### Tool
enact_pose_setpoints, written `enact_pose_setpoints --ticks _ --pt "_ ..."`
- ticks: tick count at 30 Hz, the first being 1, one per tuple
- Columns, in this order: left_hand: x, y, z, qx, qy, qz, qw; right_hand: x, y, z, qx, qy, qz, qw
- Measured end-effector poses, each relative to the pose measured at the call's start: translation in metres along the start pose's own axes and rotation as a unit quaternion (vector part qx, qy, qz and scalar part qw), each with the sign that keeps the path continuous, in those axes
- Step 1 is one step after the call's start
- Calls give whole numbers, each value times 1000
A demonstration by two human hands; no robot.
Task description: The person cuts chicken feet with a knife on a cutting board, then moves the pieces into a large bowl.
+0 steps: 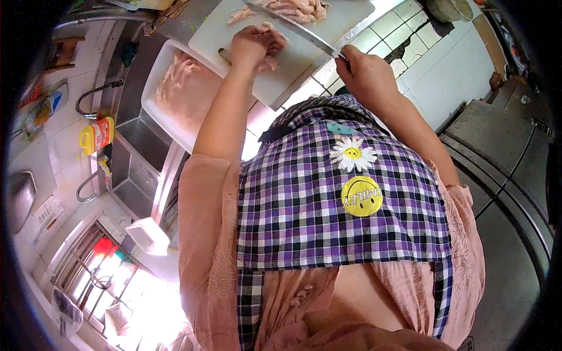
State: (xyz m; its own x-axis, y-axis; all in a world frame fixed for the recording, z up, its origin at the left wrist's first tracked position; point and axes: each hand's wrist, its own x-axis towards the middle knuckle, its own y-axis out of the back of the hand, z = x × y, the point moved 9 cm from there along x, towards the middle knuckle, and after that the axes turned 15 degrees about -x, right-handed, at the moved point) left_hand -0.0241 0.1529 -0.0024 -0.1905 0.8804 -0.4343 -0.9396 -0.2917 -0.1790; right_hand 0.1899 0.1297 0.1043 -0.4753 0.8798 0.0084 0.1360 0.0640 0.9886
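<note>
My right hand [369, 77] grips the handle of a long-bladed knife [303, 31], whose blade reaches up and left over a white cutting board [307, 68]. On the board's left part, my left hand [252, 46] is closed on a piece of raw, pale pink meat [276, 41], with a bit of it hanging below the fingers. A pile of similar raw meat strips [303, 9] lies at the board's far edge, partly behind the blade. Left of the board stands a white plastic tub [151, 103] with more pale strips in pinkish liquid.
A steel double sink [142, 136] with curved taps is at the left, a yellow detergent bottle [97, 135] beside it. A white container [148, 235] stands near the sink's lower end. Right are a dark metal worktop [483, 127] and, at the top, a round pot [450, 9].
</note>
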Motion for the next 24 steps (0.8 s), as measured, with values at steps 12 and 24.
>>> enact_pose_setpoints --ticks 12,24 --pt "31 34 -19 255 -90 68 960 1 -20 -20 -29 29 -26 999" --pt "-17 31 17 406 -69 163 897 2 -27 -34 7 38 -57 998"
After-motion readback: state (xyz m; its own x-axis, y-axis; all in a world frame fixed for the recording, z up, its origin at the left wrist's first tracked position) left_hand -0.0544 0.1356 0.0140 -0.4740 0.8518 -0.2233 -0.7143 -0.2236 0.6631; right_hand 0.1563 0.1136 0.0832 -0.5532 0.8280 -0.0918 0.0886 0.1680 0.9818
